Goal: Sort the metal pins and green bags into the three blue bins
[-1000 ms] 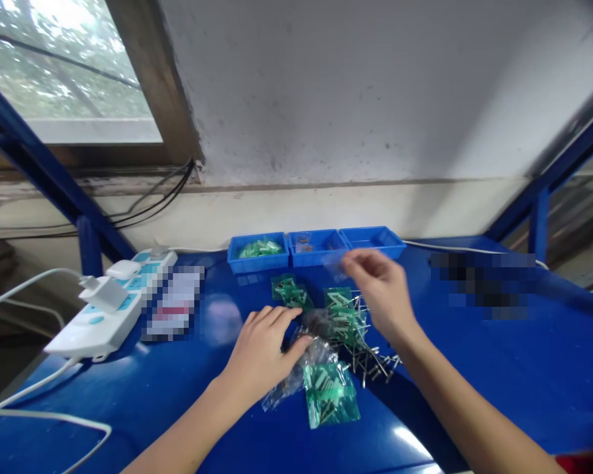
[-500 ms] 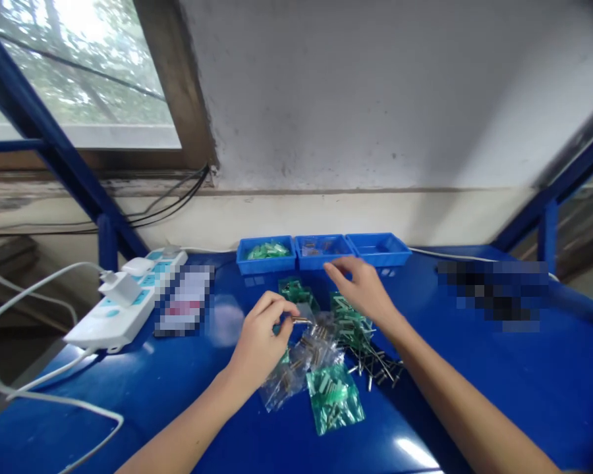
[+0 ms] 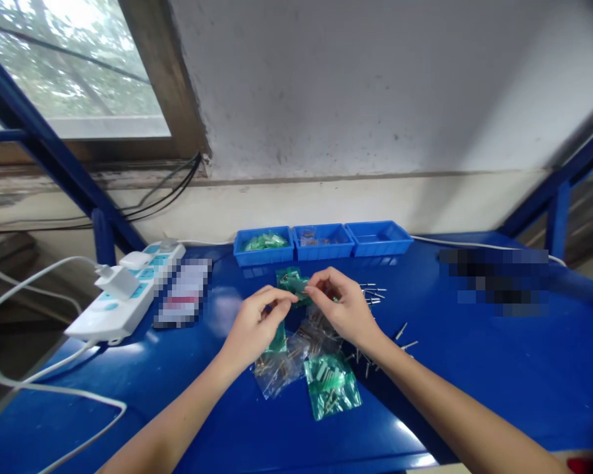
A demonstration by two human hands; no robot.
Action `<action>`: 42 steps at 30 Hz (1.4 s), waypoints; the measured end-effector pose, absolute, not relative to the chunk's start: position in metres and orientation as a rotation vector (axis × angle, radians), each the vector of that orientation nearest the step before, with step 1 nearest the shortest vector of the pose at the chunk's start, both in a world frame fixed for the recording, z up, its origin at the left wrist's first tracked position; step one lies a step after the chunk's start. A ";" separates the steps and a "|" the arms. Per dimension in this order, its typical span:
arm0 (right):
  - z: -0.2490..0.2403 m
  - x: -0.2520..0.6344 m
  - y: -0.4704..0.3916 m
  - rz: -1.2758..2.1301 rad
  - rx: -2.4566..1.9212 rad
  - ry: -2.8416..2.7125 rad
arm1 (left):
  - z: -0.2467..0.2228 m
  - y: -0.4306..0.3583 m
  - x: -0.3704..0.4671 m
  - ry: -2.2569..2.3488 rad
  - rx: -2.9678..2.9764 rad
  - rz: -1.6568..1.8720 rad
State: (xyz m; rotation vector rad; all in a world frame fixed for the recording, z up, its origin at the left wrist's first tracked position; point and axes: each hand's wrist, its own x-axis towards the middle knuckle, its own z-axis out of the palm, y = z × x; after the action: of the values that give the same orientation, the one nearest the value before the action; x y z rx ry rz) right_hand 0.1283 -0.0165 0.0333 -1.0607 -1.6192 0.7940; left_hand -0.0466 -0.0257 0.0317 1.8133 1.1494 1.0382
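Over the middle of the blue table, my left hand (image 3: 259,322) has its thumb and forefinger pinched together; what lies between them is too small to make out. My right hand (image 3: 343,306), just to its right, pinches a small clear bag (image 3: 300,288) by its edge. Behind the fingertips lies a green bag (image 3: 287,275). Clear bags with brass-coloured pieces (image 3: 289,362) lie below the hands. Nearer the front is another green bag (image 3: 333,387) with metal parts inside. Loose rivets (image 3: 373,293) are scattered around my right hand and partly hidden by my right forearm.
Three blue trays stand along the wall: the left tray (image 3: 264,258) holds green bags, the middle tray (image 3: 323,250) clear bags, the right tray (image 3: 380,247) nothing visible. A white power strip (image 3: 111,322) and blurred items flank the work area.
My right hand has come down and left from near the trays to beside my left hand. The small clear bag is now at its fingertips. The view has shifted slightly.
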 end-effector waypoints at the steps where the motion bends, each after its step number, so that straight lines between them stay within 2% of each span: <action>1: 0.033 0.129 -0.018 0.679 -1.012 -1.729 | 0.032 -0.025 -0.047 1.106 1.669 0.988; 4: 0.031 0.129 -0.024 0.383 -0.829 -2.031 | 0.031 -0.023 -0.046 1.040 1.424 0.957; 8: 0.032 0.129 -0.026 0.245 -0.874 -2.047 | 0.031 -0.024 -0.048 1.162 1.729 1.132; 10: 0.036 0.129 -0.025 0.369 -0.992 -1.936 | 0.030 -0.024 -0.051 1.175 2.036 1.270; 12: 0.042 0.128 -0.024 0.650 -1.076 -1.841 | 0.029 -0.024 -0.053 1.113 2.341 1.346; 15: 0.043 0.124 -0.021 1.052 -1.145 -1.684 | 0.027 -0.023 -0.053 1.057 2.627 1.319; 17: 0.041 0.122 -0.019 1.066 -1.177 -1.587 | 0.027 -0.024 -0.051 1.122 2.669 1.222; 19: 0.045 0.125 -0.018 0.857 -1.172 -1.516 | 0.029 -0.026 -0.051 1.236 2.592 1.058; 25: 0.100 0.176 -0.010 -0.347 -1.047 -1.125 | 0.033 -0.033 -0.061 1.191 2.614 0.427; 27: 0.113 0.189 -0.001 -0.533 -1.032 -1.065 | 0.034 -0.033 -0.063 1.180 2.635 0.381; 30: 0.105 0.191 0.020 -0.588 -1.093 -1.249 | 0.034 -0.032 -0.061 1.236 2.591 0.380; 33: 0.070 0.179 0.036 -0.394 -1.249 -1.698 | 0.036 -0.029 -0.057 1.329 2.511 0.504; 36: 0.039 0.160 0.032 -0.056 -1.398 -1.880 | 0.036 -0.024 -0.057 1.397 2.411 0.879; 39: 0.032 0.141 0.013 0.622 -1.419 -1.784 | 0.037 -0.023 -0.059 1.381 2.410 1.228; 42: 0.039 0.123 -0.004 1.329 -1.197 -1.561 | 0.038 -0.024 -0.059 1.308 2.556 1.385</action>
State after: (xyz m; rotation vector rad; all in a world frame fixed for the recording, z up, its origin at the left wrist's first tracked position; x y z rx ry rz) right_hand 0.1231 -0.0036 0.0393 -1.1971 -1.5612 1.3291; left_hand -0.0591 -0.0243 0.0380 2.5560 1.3079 1.3851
